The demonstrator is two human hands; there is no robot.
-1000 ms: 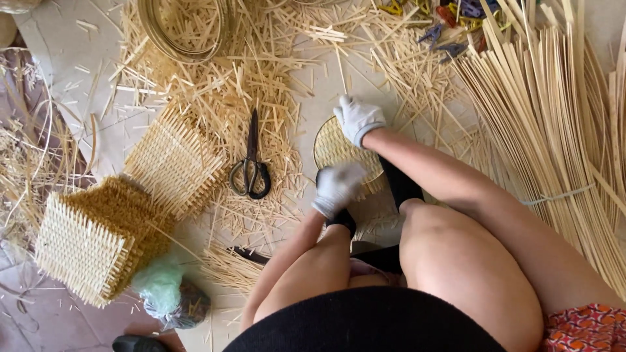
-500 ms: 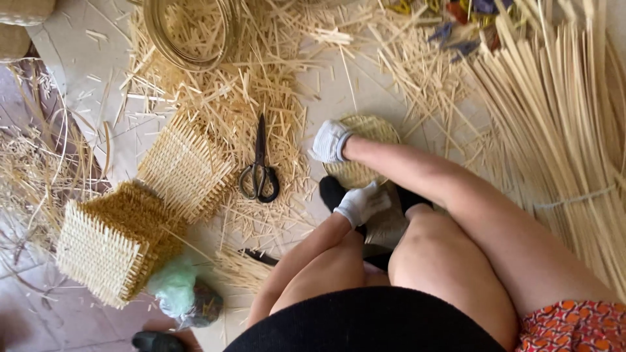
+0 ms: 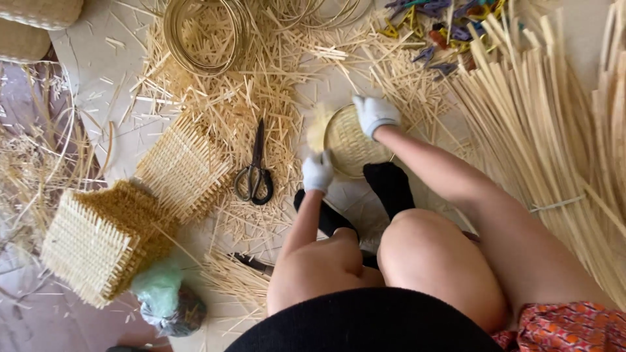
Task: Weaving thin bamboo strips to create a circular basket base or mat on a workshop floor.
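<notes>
Head view, two gloved hands, left (image 3: 317,172), right (image 3: 374,115), gripping one round woven tray (image 3: 349,140), one scissors (image 3: 255,171) nearby

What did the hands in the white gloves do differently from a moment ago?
The right hand reached farther out over the far rim of the round woven disc. The left hand pulled back toward the knees, then returned to the disc's near edge. The scissors and woven baskets stayed put.
</notes>
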